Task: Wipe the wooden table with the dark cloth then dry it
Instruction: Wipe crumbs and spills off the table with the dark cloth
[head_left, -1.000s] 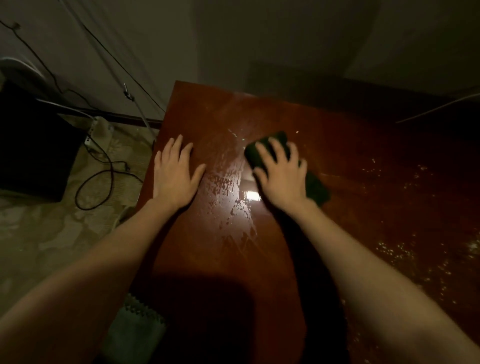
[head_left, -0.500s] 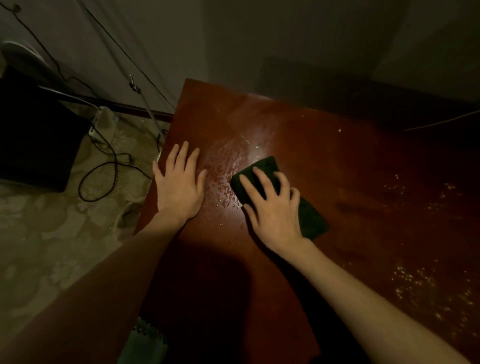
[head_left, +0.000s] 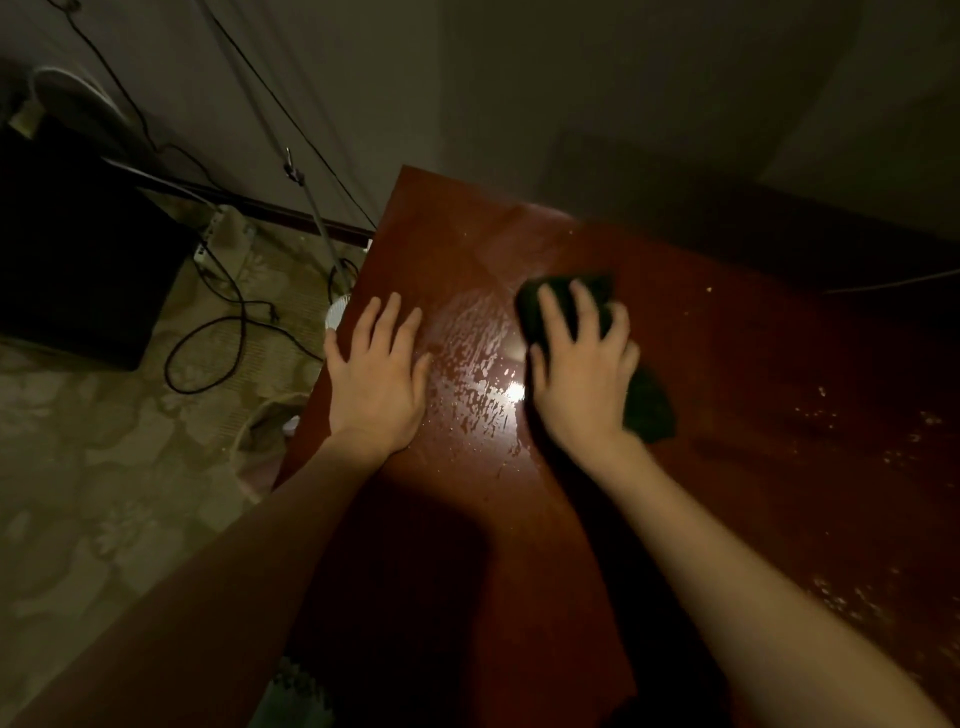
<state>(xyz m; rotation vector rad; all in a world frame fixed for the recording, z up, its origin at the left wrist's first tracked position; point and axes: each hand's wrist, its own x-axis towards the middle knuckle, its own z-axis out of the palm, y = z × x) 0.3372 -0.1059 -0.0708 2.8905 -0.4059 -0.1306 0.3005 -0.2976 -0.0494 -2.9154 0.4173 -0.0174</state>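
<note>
The reddish wooden table (head_left: 727, 395) fills the middle and right of the head view. A dark cloth (head_left: 649, 400) lies flat on it, and my right hand (head_left: 582, 364) presses down on the cloth with fingers spread; the cloth shows beyond the fingertips and at the wrist side. My left hand (head_left: 376, 374) rests flat on the table near its left edge, fingers apart, holding nothing. A wet, shiny patch (head_left: 478, 374) with streaks and droplets lies between the two hands.
Pale specks or droplets (head_left: 857, 436) dot the table's right side. Left of the table on the patterned floor are black cables (head_left: 218, 343), a black box (head_left: 78, 260) and a thin metal rod (head_left: 317, 218). A pale cloth (head_left: 296, 696) shows at the bottom edge. A wall stands behind.
My right hand has pushed the cloth away from me and slightly right, back toward the far part of the wet patch. My left hand stays flat in about the same spot.
</note>
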